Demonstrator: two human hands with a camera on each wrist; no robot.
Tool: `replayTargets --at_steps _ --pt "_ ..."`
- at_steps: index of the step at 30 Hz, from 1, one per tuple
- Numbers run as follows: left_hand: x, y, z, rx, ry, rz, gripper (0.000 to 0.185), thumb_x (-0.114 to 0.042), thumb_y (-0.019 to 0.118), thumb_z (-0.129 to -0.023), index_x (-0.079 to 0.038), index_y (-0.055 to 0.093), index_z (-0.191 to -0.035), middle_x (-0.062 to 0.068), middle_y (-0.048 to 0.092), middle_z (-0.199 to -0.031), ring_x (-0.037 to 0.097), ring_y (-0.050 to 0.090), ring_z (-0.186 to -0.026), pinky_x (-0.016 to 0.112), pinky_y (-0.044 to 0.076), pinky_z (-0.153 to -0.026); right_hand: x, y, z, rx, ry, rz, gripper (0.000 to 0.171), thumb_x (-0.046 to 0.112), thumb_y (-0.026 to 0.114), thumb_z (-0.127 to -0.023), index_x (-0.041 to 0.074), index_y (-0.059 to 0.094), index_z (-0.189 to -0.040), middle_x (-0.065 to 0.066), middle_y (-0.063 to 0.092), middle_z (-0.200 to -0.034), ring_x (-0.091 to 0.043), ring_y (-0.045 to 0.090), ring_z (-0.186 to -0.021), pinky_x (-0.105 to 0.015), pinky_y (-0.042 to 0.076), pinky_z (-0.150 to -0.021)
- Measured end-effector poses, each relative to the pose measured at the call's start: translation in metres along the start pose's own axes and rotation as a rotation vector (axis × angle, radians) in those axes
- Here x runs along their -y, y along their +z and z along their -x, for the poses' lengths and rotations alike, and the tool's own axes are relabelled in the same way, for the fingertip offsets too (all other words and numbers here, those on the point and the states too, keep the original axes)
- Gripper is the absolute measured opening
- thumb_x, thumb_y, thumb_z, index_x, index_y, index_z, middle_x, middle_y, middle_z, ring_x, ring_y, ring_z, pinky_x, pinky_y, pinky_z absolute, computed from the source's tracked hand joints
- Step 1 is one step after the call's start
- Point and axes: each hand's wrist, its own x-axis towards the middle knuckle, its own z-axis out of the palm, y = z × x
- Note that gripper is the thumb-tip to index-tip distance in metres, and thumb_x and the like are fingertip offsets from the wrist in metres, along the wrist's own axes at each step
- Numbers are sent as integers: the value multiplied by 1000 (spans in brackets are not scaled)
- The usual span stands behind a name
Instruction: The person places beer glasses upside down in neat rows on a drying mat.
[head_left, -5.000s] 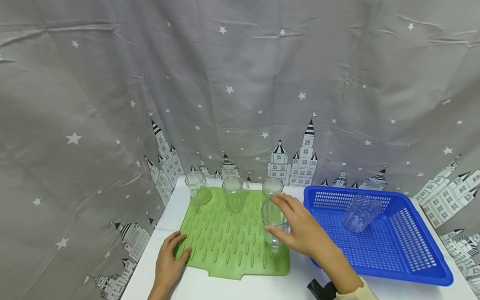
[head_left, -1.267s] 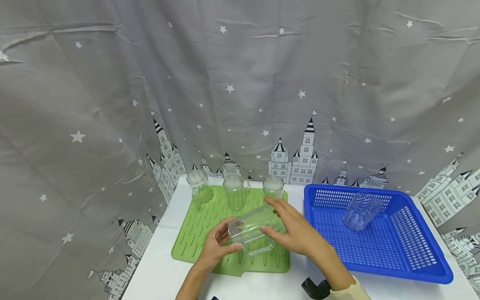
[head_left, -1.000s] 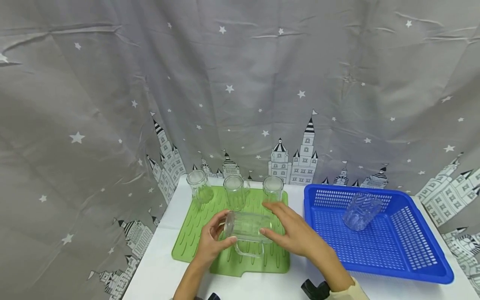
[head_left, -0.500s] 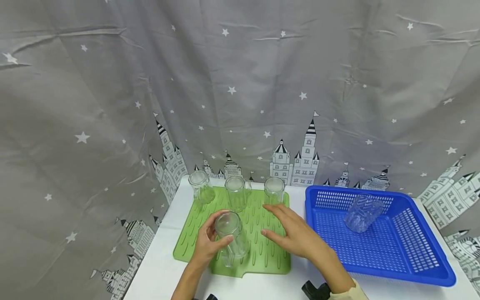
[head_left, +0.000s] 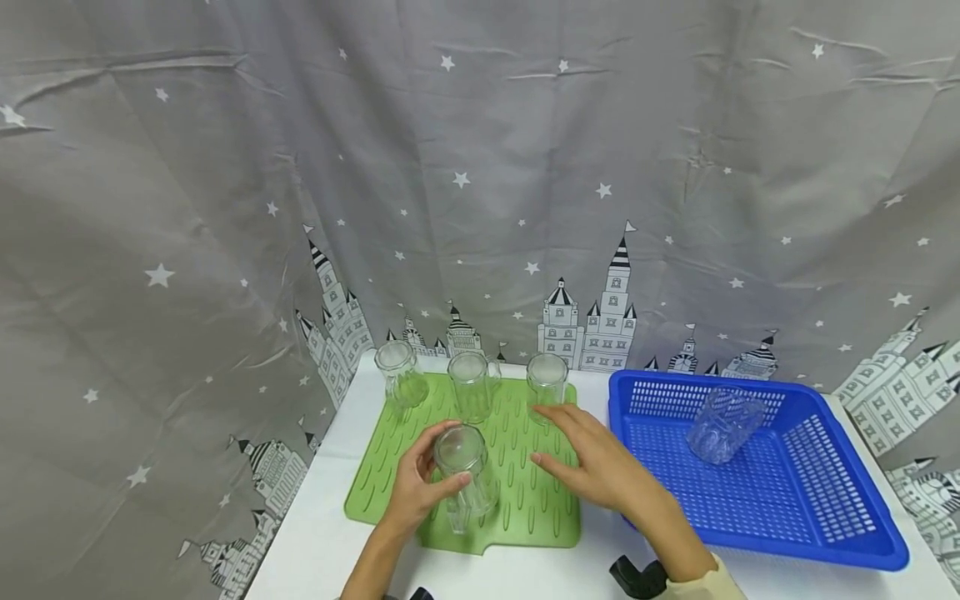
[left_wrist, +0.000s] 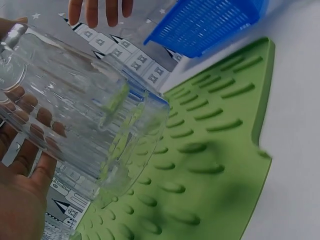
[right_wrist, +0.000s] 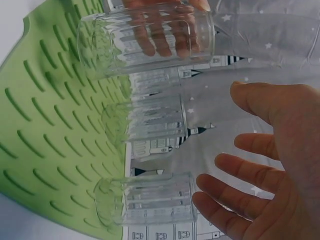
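The left hand point(head_left: 414, 492) grips a clear glass mug point(head_left: 463, 477) with its fingers curled round the side. The mug sits upside down on the green mat point(head_left: 525, 500), near the mat's front edge, with its handle pointing to 6 o'clock. The right hand point(head_left: 600, 467) is flat with straight fingers and holds nothing. It is over the mat at 3 o'clock from the mug, a little apart from it. Three more glasses stand in a row along the back of the mat: one at 11 o'clock point(head_left: 397, 384), one at 12 o'clock point(head_left: 471, 385) and one at 1 o'clock point(head_left: 547, 380) from the mug. A blue basket point(head_left: 825, 533) sits on the white table point(head_left: 315, 550) at 3 o'clock from the mat. One glass point(head_left: 723, 425) lies on its side in it
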Motion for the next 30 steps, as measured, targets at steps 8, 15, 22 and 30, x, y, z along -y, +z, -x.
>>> replayTargets --at_steps 8,15,22,30 --pt "-2 -10 -4 -8 -26 -102 74 4 87 -81 -5 58 -149 14 65 -145 10 67 -120 25 57 -106 -11 -4 2 -30 -6 12 68 44 71 -103 16 48 -161 -11 61 -154 -37 59 -142 -63 52 -117" --pt "-5 -19 -3 -17 -73 -179 76 -2 90 -81 -11 59 -150 16 63 -147 7 64 -121 25 57 -102 -27 -4 6 -70 -5 24 64 38 76 -101 15 54 -157 -12 56 -158 -39 54 -147 -65 50 -118" --pt "-2 -29 -4 -58 -105 -180 75 -1 90 -81 -11 60 -149 16 61 -149 8 65 -121 24 58 -103 -43 -9 14 -100 9 58 64 36 77 -100 15 55 -155 -12 56 -156 -39 51 -147 -66 49 -118" --pt "-3 -41 -10 -97 -125 -242 74 -2 90 -82 -12 60 -149 16 62 -150 5 64 -120 20 55 -104 -68 -20 25 -140 30 121 62 34 77 -100 12 56 -154 -17 56 -156 -43 47 -147 -72 41 -119"
